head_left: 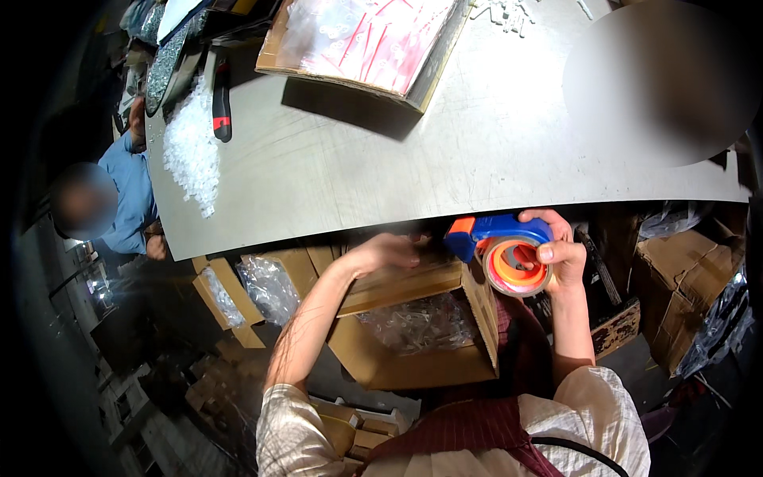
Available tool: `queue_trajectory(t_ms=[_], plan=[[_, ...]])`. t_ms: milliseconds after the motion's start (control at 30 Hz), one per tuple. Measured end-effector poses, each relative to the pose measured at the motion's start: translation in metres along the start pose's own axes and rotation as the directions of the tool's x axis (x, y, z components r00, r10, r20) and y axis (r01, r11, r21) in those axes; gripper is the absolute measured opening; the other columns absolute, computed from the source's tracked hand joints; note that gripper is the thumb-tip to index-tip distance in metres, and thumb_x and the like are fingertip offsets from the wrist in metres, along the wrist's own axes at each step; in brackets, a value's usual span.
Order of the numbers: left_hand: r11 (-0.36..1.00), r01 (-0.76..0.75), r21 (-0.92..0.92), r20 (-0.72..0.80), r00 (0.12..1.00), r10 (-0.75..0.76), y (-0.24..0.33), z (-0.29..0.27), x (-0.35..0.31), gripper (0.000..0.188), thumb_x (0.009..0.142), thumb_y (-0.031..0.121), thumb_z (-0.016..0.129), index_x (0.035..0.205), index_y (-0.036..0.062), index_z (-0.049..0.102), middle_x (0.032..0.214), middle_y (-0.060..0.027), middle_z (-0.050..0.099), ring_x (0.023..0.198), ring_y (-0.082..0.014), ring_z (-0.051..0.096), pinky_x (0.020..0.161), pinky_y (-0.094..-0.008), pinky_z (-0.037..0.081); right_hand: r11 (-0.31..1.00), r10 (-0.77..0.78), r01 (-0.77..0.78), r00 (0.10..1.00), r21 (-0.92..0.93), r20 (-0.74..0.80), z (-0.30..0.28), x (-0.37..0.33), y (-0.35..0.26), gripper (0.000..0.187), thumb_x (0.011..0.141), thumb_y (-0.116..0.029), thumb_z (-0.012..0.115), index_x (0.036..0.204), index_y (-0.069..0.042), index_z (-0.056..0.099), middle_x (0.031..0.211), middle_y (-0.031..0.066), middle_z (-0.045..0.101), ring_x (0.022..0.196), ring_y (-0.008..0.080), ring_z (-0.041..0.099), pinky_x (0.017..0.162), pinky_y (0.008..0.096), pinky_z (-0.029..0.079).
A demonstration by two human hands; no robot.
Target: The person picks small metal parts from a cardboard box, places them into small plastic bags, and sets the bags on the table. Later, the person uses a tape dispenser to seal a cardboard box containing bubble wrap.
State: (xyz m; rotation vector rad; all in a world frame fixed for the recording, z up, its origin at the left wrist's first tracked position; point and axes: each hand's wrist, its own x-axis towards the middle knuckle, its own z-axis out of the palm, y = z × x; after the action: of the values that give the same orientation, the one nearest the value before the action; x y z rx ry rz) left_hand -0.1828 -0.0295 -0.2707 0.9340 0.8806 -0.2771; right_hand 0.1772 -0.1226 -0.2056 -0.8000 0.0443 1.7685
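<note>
My right hand (563,248) is closed around a blue tape dispenser (509,226) with orange parts, which carries a roll of tape (517,267). The dispenser is held just above the right far corner of an open cardboard box (397,374). Clear plastic bags of small parts (421,324) lie inside this box. At its far left edge, my left hand (387,253) hovers over or touches the flap; motion smears its fingers, so contact and grip are unclear.
On the grey table (318,175) sit a shallow carton of bagged parts (397,48), a heap of white pieces (192,147) and a black-and-red tool (222,103). Cartons (671,270) with plastic bags stand at both sides. Another person in blue (127,191) is at the far left.
</note>
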Motion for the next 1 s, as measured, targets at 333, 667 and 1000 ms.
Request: queue_trajectory(t_ms=[333,667,1000], plan=[[0.999,-0.035,-0.018,-0.185,0.982,0.031,0.021,0.027,-0.006,0.031,0.091,0.003,0.07,0.12,-0.0071,0.063,0.095,-0.0088,0.073,0.086,-0.0178,0.071,0.081,-0.0318,0.056,0.968,-0.095,0.115,0.991,-0.222,0.095,0.061,-0.015,-0.001,0.054,0.06,0.002,0.078,0.112,0.004,0.066,0.102,0.0101,0.071,0.09,0.0143,0.068,0.086,0.0265,0.051],[0.999,-0.014,0.031,-0.127,0.992,0.018,0.043,0.03,0.014,0.046,0.096,0.012,0.067,0.14,0.0033,0.059,0.134,-0.0105,0.065,0.12,-0.0181,0.062,0.103,-0.0346,0.052,0.94,-0.153,0.206,0.967,-0.272,0.203,0.096,-0.004,-0.02,0.051,0.062,-0.002,0.078,0.111,0.005,0.067,0.101,0.0101,0.07,0.089,0.0136,0.066,0.084,0.0268,0.051],[0.811,0.005,0.586,-0.048,0.998,0.028,-0.005,-0.012,-0.002,0.027,0.094,0.031,0.073,0.101,0.0052,0.072,0.105,-0.0131,0.068,0.099,-0.027,0.063,0.089,-0.0398,0.049,0.941,-0.023,0.03,0.999,-0.338,0.025,0.055,-0.017,-0.031,0.047,0.062,-0.003,0.078,0.108,0.002,0.069,0.103,0.0074,0.07,0.091,0.014,0.067,0.086,0.0271,0.05]])
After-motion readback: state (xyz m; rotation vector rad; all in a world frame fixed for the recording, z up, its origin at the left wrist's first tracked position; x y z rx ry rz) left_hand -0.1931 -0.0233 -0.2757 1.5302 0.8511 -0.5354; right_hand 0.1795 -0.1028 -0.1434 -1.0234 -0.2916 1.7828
